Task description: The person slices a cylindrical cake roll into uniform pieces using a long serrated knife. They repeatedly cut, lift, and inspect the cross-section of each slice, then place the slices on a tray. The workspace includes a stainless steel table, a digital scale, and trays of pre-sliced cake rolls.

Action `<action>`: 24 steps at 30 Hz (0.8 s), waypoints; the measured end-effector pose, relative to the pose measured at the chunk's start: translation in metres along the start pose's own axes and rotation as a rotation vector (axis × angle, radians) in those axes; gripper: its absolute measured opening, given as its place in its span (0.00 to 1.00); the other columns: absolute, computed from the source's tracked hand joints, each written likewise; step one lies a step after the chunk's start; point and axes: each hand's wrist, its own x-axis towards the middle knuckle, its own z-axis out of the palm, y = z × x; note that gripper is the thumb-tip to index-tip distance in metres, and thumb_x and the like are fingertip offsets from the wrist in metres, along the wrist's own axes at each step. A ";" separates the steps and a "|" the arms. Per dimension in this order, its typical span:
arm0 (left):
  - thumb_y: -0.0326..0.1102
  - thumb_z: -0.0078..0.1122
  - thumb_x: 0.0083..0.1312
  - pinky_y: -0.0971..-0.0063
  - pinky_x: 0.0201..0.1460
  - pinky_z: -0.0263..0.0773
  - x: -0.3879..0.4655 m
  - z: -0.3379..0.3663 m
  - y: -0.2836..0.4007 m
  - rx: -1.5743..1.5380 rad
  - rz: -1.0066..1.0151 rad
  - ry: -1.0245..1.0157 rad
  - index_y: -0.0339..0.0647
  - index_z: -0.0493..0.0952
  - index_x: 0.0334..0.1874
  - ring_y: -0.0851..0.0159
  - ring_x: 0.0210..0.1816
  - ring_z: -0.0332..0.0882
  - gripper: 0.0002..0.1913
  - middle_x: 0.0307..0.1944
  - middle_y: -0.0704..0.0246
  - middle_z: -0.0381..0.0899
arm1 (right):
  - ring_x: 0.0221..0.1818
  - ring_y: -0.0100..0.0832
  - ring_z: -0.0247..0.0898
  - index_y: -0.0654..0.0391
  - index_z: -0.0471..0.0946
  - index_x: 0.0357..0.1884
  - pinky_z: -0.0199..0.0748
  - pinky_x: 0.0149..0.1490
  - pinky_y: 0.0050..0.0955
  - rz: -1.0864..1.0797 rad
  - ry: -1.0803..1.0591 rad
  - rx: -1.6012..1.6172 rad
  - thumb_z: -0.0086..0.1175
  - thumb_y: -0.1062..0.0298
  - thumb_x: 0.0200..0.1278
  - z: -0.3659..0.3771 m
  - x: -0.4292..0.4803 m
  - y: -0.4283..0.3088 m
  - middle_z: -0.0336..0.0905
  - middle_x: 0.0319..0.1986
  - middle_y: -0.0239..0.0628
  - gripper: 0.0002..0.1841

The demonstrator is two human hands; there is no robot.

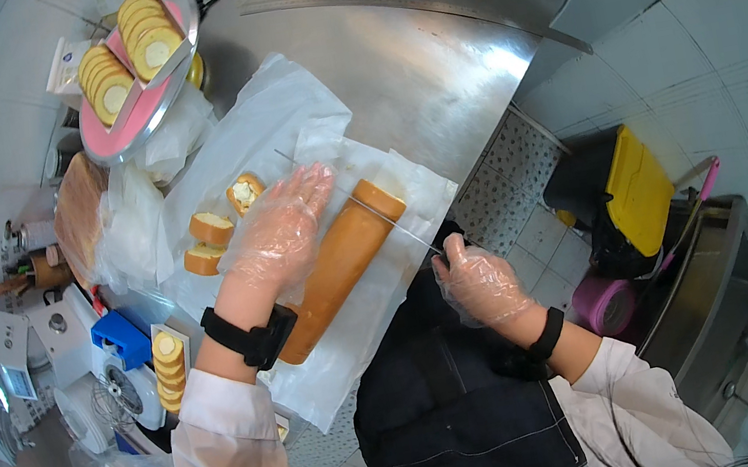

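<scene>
A long brown cake roll (pixel 344 275) lies diagonally on white parchment paper (pixel 327 397). My right hand (pixel 482 282), in a clear plastic glove, is shut on the handle of a long thin knife (pixel 411 233). The blade crosses the roll near its far end, and its tip shows past my left fingers. Flat and gloved, my left hand (pixel 284 226) is over the paper beside the roll, holding nothing that I can see. Whether it touches the blade or the roll is hard to tell. Left of it are cut pieces of roll (pixel 211 229), one with white filling (pixel 245 192) facing up.
A pink-topped turntable (pixel 142 133) at upper left carries trays of cream-centred slices (pixel 154 48). Another box of slices (pixel 168 357) stands lower left, near a wire whisk (pixel 113 396). A long metal ruler (pixel 394 1) lies across the steel table (pixel 422 77). At right are a yellow-lidded bin (pixel 638 193) and a sink (pixel 712 303).
</scene>
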 end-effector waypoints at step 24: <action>0.09 0.40 0.57 0.62 0.81 0.52 0.023 0.016 -0.014 -0.011 0.036 -0.128 0.38 0.60 0.77 0.51 0.78 0.56 0.41 0.77 0.53 0.60 | 0.24 0.45 0.80 0.60 0.67 0.37 0.79 0.27 0.41 -0.027 0.025 0.069 0.55 0.57 0.70 0.030 0.007 0.019 0.78 0.20 0.44 0.16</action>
